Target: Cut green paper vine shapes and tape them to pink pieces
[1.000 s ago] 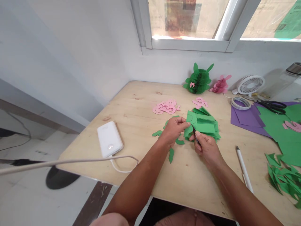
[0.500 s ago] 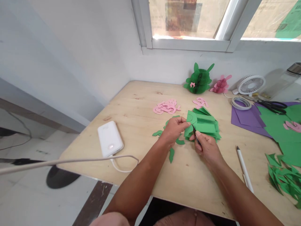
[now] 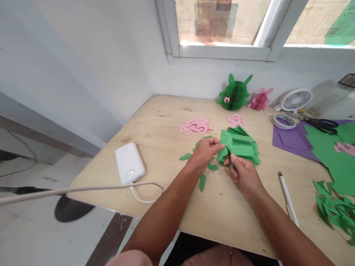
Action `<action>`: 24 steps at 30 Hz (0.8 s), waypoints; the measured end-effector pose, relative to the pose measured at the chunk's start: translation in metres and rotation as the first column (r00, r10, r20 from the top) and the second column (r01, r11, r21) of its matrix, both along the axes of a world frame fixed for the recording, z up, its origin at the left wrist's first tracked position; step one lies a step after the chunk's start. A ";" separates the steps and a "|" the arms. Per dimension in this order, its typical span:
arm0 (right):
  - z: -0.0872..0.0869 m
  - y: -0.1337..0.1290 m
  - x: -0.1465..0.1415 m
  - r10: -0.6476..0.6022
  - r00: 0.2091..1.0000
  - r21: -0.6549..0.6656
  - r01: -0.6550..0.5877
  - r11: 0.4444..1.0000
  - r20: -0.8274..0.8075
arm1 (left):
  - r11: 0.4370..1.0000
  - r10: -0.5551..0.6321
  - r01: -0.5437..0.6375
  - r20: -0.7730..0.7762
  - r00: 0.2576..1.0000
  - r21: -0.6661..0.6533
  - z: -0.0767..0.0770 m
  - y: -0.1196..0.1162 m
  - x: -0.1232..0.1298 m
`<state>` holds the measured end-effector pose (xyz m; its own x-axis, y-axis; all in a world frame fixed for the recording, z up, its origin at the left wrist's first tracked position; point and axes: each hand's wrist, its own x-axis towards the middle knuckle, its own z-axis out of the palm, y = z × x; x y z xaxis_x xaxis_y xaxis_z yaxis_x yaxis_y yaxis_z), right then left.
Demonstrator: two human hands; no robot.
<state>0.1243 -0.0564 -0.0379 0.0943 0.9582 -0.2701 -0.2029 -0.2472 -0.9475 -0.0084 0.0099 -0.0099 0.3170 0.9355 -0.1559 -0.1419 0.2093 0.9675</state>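
Observation:
My left hand [image 3: 206, 153] pinches the left edge of a green paper piece [image 3: 226, 138] that bears a curved outline. In my right hand [image 3: 244, 170] is a slim dark pointed tool [image 3: 231, 158], its tip touching the paper beside my left fingertips. Whether it is a blade or a pen I cannot tell. Under and beyond the piece lies a stack of folded green paper [image 3: 242, 149]. Several cut green curved shapes [image 3: 202, 182] are scattered around my left hand, some partly hidden by it.
Pink cut shapes [image 3: 195, 126] lie beyond my hands. Green [image 3: 235, 94] and pink [image 3: 260, 99] paper figures stand by the wall. To the right are a fan [image 3: 296, 100], tape [image 3: 284, 122], scissors [image 3: 321, 125], a white pen [image 3: 288, 197] and green scraps [image 3: 335, 212]. A cabled power bank [image 3: 130, 162] lies left.

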 end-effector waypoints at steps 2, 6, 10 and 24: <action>0.000 0.000 0.000 -0.003 1.000 0.004 0.003 1.000 -0.002 | 1.000 0.000 0.000 -0.004 1.000 -0.001 0.000 0.000 0.000; 0.000 0.000 0.000 -0.001 1.000 0.004 0.001 1.000 0.004 | 1.000 0.004 -0.004 -0.006 1.000 0.006 -0.001 0.001 0.000; 0.002 0.000 0.000 -0.002 1.000 0.013 0.002 1.000 0.026 | 1.000 0.001 -0.001 -0.003 1.000 0.006 0.000 0.000 0.000; 0.002 -0.001 -0.001 -0.016 1.000 0.018 0.015 1.000 0.016 | 1.000 0.009 -0.009 -0.007 1.000 0.008 0.002 -0.001 0.000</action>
